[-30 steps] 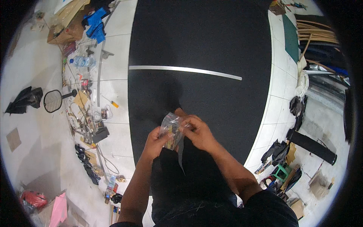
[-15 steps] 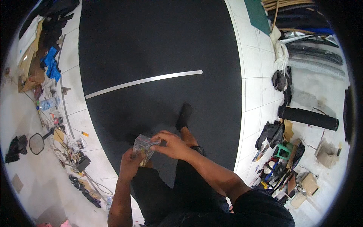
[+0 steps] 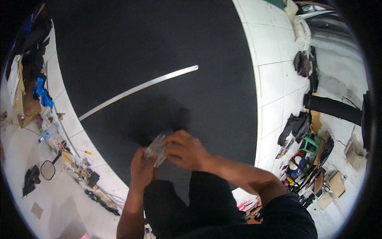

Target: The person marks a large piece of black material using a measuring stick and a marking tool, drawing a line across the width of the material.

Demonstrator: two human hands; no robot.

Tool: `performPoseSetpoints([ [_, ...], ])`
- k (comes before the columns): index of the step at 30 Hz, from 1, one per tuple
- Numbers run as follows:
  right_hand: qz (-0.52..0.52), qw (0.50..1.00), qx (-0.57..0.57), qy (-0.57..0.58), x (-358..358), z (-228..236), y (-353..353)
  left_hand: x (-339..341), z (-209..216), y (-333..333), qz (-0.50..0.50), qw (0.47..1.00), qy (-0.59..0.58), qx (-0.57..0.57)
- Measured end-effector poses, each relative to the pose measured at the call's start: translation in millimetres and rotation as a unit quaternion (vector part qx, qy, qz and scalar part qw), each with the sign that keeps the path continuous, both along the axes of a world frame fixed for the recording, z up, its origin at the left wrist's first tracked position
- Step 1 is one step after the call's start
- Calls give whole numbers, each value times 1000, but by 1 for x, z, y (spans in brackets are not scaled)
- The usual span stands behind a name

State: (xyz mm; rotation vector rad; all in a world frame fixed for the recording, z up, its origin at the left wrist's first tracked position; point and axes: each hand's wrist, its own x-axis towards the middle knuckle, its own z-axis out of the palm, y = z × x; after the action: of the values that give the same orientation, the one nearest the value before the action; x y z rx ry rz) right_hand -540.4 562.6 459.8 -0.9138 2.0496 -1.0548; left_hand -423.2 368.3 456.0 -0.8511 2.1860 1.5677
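Note:
Both my hands meet in front of my knees around a small clear plastic zip bag (image 3: 156, 146). My left hand (image 3: 142, 167) is closed on the bag's left and lower side. The fingers of my right hand (image 3: 184, 150) pinch its upper right side. Motion blur hides what is in the bag. Beyond my hands a long metal ruler (image 3: 139, 88) lies slantwise on a wide black sheet (image 3: 159, 36), apart from both hands.
White floor tiles (image 3: 278, 77) border the sheet. On the left are a blue cloth (image 3: 42, 93), a plastic bottle (image 3: 48, 132) and a racket-shaped swatter (image 3: 48, 169). To the right lie a black roll (image 3: 336, 108), a green stool (image 3: 310, 145) and piled tools.
My view has turned and shifted, so the ruler appears lower at its left end and steeper. The right hand's fingers have moved further over the bag, which both hands still hold.

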Motion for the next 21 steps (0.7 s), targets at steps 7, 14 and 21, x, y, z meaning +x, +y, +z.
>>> performPoseSetpoints([
  [7,-96,976,-11,-195,-77,-54,-27,-87,-62,-62,-93,996,17,2],
  [14,-9,975,-72,-211,-99,-229,-62,-85,-212,-101,-99,991,54,68],
  [21,145,925,4,-351,-80,-345,-66,-45,-351,-108,-107,988,4,112],
])
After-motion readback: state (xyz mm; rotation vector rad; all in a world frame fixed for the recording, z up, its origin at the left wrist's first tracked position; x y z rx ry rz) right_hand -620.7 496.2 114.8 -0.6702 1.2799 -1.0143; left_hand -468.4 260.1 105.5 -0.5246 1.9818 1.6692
